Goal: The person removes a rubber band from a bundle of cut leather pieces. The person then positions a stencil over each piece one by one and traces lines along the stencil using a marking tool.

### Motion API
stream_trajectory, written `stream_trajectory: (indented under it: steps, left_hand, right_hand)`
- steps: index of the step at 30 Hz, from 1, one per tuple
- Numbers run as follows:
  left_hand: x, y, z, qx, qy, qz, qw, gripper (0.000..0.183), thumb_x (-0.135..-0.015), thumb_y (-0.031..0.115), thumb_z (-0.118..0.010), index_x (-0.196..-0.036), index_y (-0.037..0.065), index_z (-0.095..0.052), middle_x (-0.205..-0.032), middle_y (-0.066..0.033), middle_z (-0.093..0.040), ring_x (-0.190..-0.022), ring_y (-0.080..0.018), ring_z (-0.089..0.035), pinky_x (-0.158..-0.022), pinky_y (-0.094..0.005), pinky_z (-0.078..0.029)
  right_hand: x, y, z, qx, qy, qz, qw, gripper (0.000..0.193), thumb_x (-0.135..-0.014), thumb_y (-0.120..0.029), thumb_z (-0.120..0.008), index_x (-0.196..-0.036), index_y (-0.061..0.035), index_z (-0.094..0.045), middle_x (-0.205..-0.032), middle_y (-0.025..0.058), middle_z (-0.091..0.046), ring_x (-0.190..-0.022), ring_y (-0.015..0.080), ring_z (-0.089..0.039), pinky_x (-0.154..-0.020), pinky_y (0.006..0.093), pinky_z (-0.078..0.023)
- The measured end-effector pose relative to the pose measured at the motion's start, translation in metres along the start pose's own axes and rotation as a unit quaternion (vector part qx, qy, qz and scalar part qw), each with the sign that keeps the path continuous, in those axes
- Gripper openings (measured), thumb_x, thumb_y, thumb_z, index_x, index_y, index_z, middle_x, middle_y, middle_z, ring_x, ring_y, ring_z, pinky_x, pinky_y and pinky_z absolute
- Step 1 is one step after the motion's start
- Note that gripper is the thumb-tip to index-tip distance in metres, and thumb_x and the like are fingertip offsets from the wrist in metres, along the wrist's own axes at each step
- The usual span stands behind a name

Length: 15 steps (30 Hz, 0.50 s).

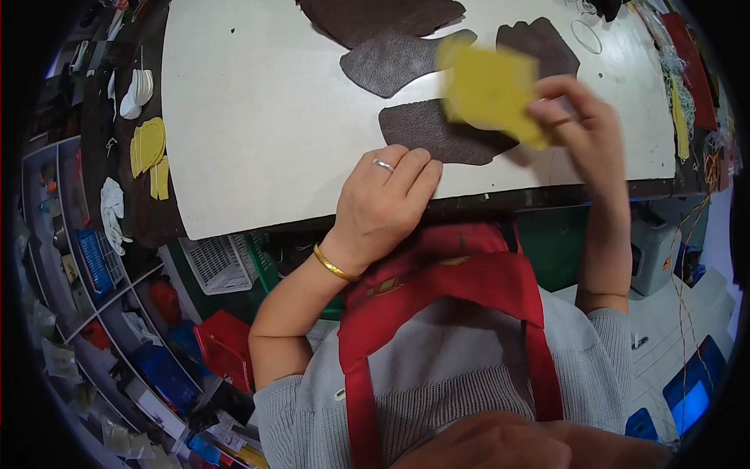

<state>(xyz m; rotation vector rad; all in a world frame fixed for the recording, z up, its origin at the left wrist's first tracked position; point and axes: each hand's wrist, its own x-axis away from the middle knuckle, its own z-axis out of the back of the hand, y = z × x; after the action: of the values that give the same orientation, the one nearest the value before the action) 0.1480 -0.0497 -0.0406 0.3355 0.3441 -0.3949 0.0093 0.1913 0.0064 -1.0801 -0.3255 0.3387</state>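
Note:
My right hand pinches a flat yellow cut piece between thumb and fingers. It is held over the table and smeared by motion. Below and to its left lies a dark brown leather piece. My left hand, with a ring and a gold bangle, has its fingers bent together at the table's front edge. Its fingertips press on the near edge of that leather piece; the thumb is hidden. Farther back lie a second brown piece, a larger dark one and another brown piece at the right.
The pieces lie on a white table top. Along its left side are yellow pieces, white pieces and a white glove. A white basket stands below the edge. Orange cord hangs at the right.

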Motion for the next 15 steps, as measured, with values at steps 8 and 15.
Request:
stream_trajectory:
  steps: [8, 15]
  left_hand:
    - [0.014, -0.003, -0.013, 0.071, 0.107, 0.063, 0.990, 0.026, -0.077, -0.002, -0.076, -0.103, 0.001, -0.071, -0.105, -0.0115, -0.070, -0.100, -0.0301, -0.069, -0.080, -0.0375, -0.060]
    - [0.005, 0.007, -0.007, 0.032, 0.073, 0.051, 0.995, 0.027, -0.078, 0.002, -0.070, -0.104, 0.003, -0.071, -0.107, -0.0094, -0.070, -0.098, -0.0269, -0.068, -0.078, -0.0341, -0.059]
  right_hand:
    - [-0.011, 0.009, -0.045, 0.121, -0.124, 0.047, 0.984, 0.022, -0.093, -0.020, -0.072, -0.103, 0.0001, -0.069, -0.077, 0.0084, -0.068, -0.069, 0.0110, -0.060, -0.068, 0.0277, -0.050]
    - [-0.016, 0.012, -0.047, 0.185, -0.130, 0.087, 0.970, 0.025, -0.090, -0.029, -0.073, -0.103, -0.0070, -0.072, -0.076, 0.0135, -0.071, -0.071, 0.0314, -0.070, -0.064, 0.0389, -0.052]
